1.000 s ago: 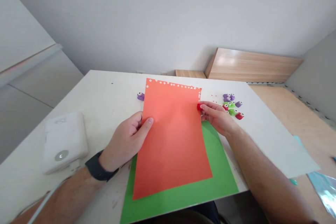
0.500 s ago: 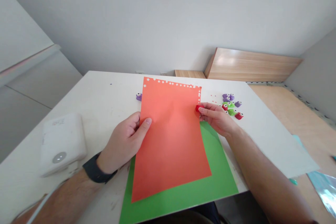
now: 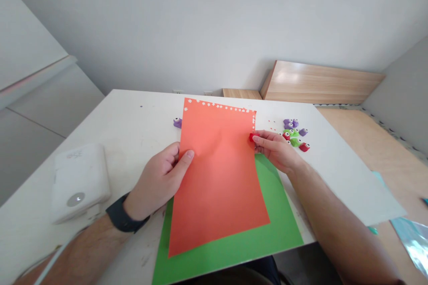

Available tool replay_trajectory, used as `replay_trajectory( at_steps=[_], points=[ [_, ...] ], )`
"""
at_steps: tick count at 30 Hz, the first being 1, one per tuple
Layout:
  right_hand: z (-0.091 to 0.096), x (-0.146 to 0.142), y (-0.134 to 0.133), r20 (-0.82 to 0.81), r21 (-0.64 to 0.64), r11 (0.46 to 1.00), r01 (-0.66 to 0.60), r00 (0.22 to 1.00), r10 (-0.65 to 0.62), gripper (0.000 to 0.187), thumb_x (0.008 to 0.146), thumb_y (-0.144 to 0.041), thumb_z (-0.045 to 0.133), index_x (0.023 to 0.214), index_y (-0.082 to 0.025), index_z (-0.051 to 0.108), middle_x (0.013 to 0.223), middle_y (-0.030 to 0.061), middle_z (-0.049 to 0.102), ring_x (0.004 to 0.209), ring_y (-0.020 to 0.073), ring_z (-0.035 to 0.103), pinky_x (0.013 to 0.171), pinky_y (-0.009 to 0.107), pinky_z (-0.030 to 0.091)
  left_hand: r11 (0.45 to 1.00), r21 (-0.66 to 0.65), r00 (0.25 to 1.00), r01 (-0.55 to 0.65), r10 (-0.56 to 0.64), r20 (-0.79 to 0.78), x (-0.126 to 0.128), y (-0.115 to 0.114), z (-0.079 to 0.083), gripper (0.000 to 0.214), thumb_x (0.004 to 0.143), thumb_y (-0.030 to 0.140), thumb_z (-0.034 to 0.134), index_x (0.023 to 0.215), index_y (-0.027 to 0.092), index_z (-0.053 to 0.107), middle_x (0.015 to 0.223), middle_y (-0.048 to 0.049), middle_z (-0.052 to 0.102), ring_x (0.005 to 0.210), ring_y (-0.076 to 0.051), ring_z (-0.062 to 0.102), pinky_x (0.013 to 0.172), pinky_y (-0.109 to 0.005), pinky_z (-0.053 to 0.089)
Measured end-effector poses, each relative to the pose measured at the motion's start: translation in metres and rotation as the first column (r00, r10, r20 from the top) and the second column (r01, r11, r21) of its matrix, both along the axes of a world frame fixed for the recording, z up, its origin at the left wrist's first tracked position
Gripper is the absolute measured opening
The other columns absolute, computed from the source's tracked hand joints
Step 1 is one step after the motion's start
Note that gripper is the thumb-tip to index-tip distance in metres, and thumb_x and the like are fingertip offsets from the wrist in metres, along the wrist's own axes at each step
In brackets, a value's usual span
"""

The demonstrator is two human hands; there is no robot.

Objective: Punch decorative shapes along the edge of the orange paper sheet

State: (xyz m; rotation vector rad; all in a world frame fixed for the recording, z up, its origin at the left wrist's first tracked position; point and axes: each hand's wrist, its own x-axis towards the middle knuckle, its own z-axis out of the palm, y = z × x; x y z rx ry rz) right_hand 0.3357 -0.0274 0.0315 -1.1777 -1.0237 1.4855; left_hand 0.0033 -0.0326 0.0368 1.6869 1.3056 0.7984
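Note:
My left hand (image 3: 160, 180) pinches the left edge of an orange sheet of paper (image 3: 217, 173), thumb on top, and holds it tilted above the table. A row of small punched holes runs along the sheet's far edge and down its upper right edge. My right hand (image 3: 276, 149) grips a small red paper punch (image 3: 252, 137) clamped on the sheet's right edge. A green sheet (image 3: 277, 227) lies flat under the orange one.
Several small purple, green and red punches (image 3: 296, 136) lie in a cluster right of my right hand, and one purple punch (image 3: 177, 122) sits left of the sheet. A white box-shaped device (image 3: 80, 180) rests on the white table (image 3: 133, 120) at the left. Wooden boards (image 3: 321, 82) stand behind.
The orange sheet has shifted slightly to the left with my left hand. The red punch stays on the right edge, a little lower than before.

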Motion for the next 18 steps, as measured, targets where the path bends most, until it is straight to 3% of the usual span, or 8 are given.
replay_trajectory(
  at_steps=[6,18],
  points=[
    [-0.0013,-0.0001,0.0013,-0.008,-0.005,1.0,0.003,1.0,-0.003,0.027,0.082,-0.042,0.091,0.094,-0.02,0.08,0.089,0.0029,0.069,0.076,0.0145,0.059,0.07,0.028,0.049,1.0,-0.016,0.999,0.021,-0.021,0.038,-0.0004,-0.0005,0.0006,0.035,0.104,0.058,0.057,0.104,0.024,0.065,0.097,-0.0014,0.077,0.087,-0.023,0.07,0.075,-0.031,0.052],
    [-0.004,-0.0007,0.0021,-0.001,0.018,1.0,-0.001,1.0,0.001,0.028,0.085,-0.045,0.088,0.094,-0.02,0.079,0.087,0.0029,0.068,0.073,0.0142,0.056,0.069,0.029,0.047,1.0,-0.01,1.0,0.007,-0.007,0.021,-0.0006,-0.0002,-0.0013,0.035,0.103,0.058,0.058,0.097,0.024,0.064,0.089,-0.0009,0.076,0.081,-0.023,0.068,0.069,-0.03,0.051]
  ],
)
